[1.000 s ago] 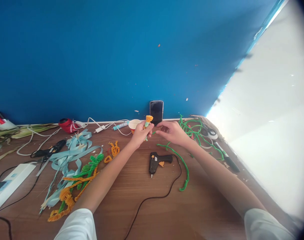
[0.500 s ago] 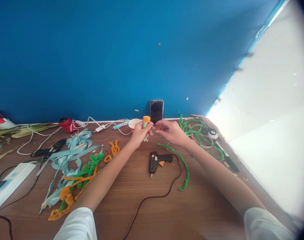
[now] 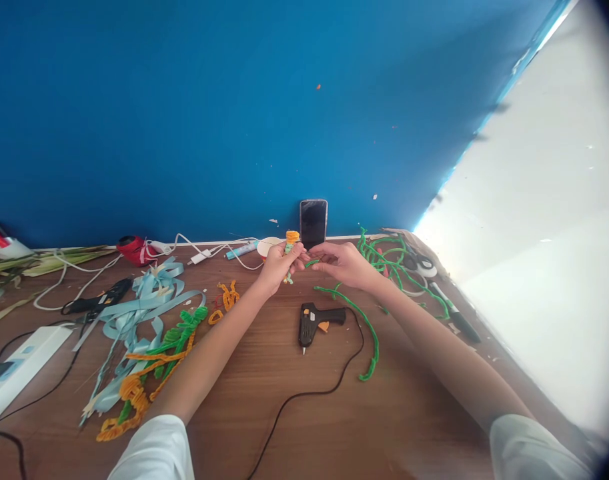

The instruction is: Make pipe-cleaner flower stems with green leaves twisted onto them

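My left hand (image 3: 279, 268) is closed around a small pipe-cleaner piece (image 3: 293, 236), its coiled top orange and its lower part pale green. The fingers cover its middle. Close beside it, my right hand (image 3: 348, 265) pinches a short green pipe cleaner (image 3: 311, 263) that reaches toward the left fingertips. Whether that strip is joined to the orange-topped piece is hidden. Below both hands, a black glue gun (image 3: 311, 325) lies on the brown table. One long green pipe cleaner (image 3: 373, 333) curves along its right side.
Against the blue wall leans a phone (image 3: 313, 222), behind the hands. A paper cup (image 3: 267, 247) stands left of it. Tangled green pipe cleaners (image 3: 397, 257) and scissors (image 3: 426, 267) lie right. Leftward are light blue ribbon (image 3: 149, 300), another glue gun (image 3: 99, 300) and a power strip (image 3: 27, 367).
The green pipe cleaner between my hands shows more than before. My left hand and the orange-topped piece have shifted very slightly left; the things on the table stay put.
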The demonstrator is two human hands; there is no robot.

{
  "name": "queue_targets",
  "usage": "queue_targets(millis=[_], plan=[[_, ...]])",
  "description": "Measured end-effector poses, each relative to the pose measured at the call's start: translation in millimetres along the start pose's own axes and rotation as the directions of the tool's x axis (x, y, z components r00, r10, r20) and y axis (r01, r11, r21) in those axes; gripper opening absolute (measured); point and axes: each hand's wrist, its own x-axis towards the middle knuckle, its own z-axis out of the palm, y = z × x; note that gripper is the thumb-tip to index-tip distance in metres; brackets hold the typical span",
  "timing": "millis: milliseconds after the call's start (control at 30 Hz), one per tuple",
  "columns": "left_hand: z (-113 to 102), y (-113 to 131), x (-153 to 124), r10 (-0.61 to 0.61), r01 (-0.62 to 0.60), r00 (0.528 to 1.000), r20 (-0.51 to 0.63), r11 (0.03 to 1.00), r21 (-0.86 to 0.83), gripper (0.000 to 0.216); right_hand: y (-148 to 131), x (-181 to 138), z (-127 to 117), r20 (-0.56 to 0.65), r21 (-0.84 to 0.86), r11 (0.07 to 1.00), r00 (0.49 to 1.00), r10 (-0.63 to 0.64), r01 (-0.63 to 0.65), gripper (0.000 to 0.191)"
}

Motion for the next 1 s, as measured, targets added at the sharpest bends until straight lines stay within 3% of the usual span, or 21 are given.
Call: queue_targets(millis=[667,1000], plan=[[1.0,3.2,-1.8,-0.094,0.096,0.995,0.038,0.994,-0.052,0.049,1.1,0.1,0.6,0.008,-0.029,1.000,1.000,0.001,0.000,0.024],[-3.2,-2.0,1.3,-0.106,0.107,0.994,0.014,0.991,-0.082,0.050,-9.4,-0.2,-2.6,0.125,-0.057,0.995,0.989,-0.079,0.086,0.022]])
